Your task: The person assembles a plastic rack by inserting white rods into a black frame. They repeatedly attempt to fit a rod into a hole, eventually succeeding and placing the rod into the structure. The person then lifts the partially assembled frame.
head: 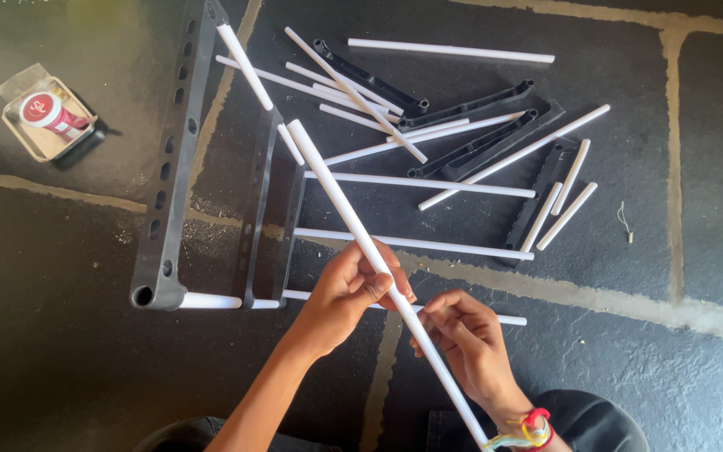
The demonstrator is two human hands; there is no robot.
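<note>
Long white plastic tube, round and slender, held slantwise across the middle of the view, upper end near the half-built black plastic frame, lower end running down past the right wrist towards the bottom edge. Left hand closed around the tube at about mid-length, thumb on top, fingers curled beneath. Right hand a little lower on the same tube, fingertips pinched lightly against its side, closed on it but not wrapped round. Coloured thread bracelet on the right wrist.

Probably light and hollow, stiff enough to stay straight between two holds with no visible sag. Smooth, likely slippery surface, so a full wrap safer than a fingertip pinch. Best taken near the middle for balance, or close to the end being guided for aim; long overhang apt to swing and knock neighbouring pieces. Thin wall possibly prone to kinking if levered hard against the frame.

Around: more white tubes of several lengths scattered on the dark stone floor, black perforated plastic side bars lying among them, a short white tube already seated in the frame's lower corner. Small open box with a red-and-white round container well apart at upper left.
</note>
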